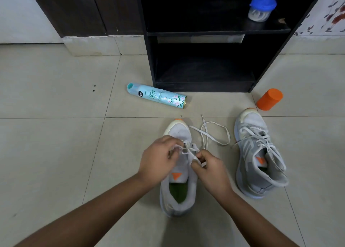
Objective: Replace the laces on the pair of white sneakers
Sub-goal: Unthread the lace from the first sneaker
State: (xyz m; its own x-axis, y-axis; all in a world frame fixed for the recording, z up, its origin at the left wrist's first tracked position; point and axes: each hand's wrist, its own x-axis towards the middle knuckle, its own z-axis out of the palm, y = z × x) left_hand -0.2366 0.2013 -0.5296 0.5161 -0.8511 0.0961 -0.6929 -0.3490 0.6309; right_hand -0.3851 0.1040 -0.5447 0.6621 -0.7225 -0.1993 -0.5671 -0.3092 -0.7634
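1. Standing at the back of a tiled floor is a black shelf unit.
2. One white sneaker sits just before the person. The other sneaker, laced, lies to its right.
3. The left hand and right hand each pinch the lace over the near sneaker's eyelets.
4. A spray can lies beyond.
5. An orange container stands nearby.
6. A blue-lidded jar sits on the shelf.
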